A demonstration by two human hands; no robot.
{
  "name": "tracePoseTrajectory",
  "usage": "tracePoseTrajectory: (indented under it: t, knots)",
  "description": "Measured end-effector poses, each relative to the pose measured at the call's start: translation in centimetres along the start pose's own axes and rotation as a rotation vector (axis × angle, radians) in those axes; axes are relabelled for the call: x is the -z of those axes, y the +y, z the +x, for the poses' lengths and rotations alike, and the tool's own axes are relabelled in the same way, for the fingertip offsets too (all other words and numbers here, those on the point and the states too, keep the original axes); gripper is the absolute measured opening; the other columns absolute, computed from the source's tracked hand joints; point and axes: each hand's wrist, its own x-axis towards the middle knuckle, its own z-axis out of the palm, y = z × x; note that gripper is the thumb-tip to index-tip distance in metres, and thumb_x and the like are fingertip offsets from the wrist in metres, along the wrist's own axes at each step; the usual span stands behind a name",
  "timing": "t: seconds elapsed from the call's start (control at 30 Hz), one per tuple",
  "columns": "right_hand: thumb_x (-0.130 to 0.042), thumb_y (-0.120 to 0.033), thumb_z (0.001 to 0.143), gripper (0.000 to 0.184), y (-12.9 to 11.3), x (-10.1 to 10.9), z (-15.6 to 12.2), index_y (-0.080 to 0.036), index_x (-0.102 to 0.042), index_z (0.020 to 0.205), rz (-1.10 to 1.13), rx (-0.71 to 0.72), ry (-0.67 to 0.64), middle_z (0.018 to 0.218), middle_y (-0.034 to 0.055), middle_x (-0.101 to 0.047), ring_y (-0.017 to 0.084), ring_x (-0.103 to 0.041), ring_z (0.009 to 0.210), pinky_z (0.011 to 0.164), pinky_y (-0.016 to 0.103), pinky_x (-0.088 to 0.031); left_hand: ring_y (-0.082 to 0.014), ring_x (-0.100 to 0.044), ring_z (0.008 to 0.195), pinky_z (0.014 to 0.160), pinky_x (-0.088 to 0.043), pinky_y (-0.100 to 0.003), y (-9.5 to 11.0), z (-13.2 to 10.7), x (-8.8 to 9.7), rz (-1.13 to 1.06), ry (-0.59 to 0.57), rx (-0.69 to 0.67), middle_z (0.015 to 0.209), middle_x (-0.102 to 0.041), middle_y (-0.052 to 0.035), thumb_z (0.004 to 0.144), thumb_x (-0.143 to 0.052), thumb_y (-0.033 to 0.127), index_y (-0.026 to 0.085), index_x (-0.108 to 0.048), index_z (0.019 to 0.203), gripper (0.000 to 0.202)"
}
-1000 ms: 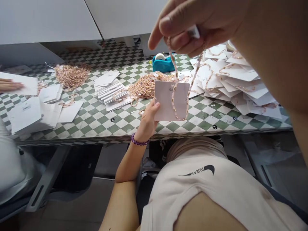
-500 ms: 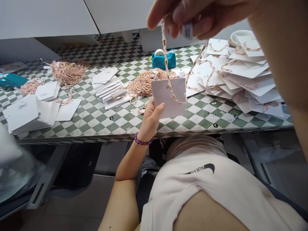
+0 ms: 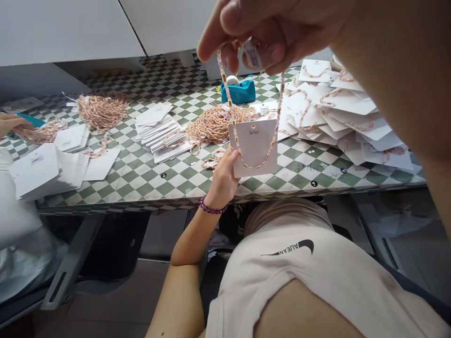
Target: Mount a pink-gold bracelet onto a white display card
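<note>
R hand (image 3: 278, 28), close to the lens, pinches both ends of a beaded necklace (image 3: 252, 164); loop hangs straight down in front of the white display card (image 3: 253, 146) gripped by its left edge in L hand (image 3: 220, 180), above the checkered table (image 3: 141, 173).

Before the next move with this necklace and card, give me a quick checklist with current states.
1. Left hand grips the card by its edge: ok.
2. Right hand pinches the necklace at the top: ok.
3. Necklace loop hangs in front of the card: ok.
4. Clasp fastened: cannot tell.
5. Necklace seated in card notches: cannot tell.
6. Card held above the table, apart from the necklace pile: ok.
</note>
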Motion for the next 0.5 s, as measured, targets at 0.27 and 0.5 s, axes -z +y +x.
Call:
tracePoseTrajectory:
  t: [0.27,0.5]
  knots:
    - [-0.052,-0.014,0.101,0.031,2.3,0.1,1.6,0.004,-0.058,0.125,0.173,-0.14,0.141,0.066,-0.0031,-0.065,0.003,-0.055,0.043,0.035,0.007,-0.033,-0.0281,-0.061,0.126,0.103,-0.055,-0.035,0.4,-0.8,-0.2,0.055,-0.177,0.01,0.121,-0.071,-0.0052,0.081,-0.075,0.051,0.022,-0.066,0.113,0.044]
    - [-0.076,-0.015,0.077,0.028,6.8,1.1,1.6,0.003,-0.071,0.098,-0.323,-0.216,0.368,0.06,-0.0074,-0.065,-0.001,-0.055,0.041,0.042,0.003,-0.035,-0.0252,-0.064,0.121,0.103,-0.055,-0.035,-0.1,-0.7,0.1,0.102,-0.237,-0.04,0.122,-0.07,-0.0068,0.088,-0.07,0.051,0.021,-0.062,0.118,0.043]
